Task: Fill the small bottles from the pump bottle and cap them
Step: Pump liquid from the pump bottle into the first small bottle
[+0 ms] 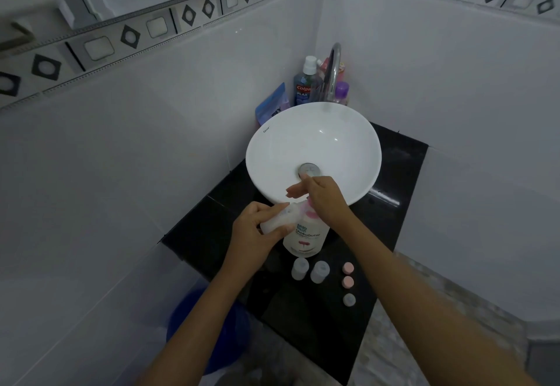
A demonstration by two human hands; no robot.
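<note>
The left hand (257, 228) grips a small translucent plastic bottle (277, 219), tilted at the pink spout of the white pump bottle (306, 238) on the black counter (378, 240). The right hand (321, 196) presses the pump, fingers loosely extended.

A white basin (313, 143) sits on a black counter (403, 167) in a tiled corner, its drain (309, 170) near the middle of the bowl. A chrome tap (333, 70) arches over the basin's far rim. Behind the basin stand a blue mouthwash bottle (304, 85), a purple-capped bottle (341, 92) and a blue pouch (271, 104). Below the counter, left of the basin, is a blue bucket (209, 334).
</note>
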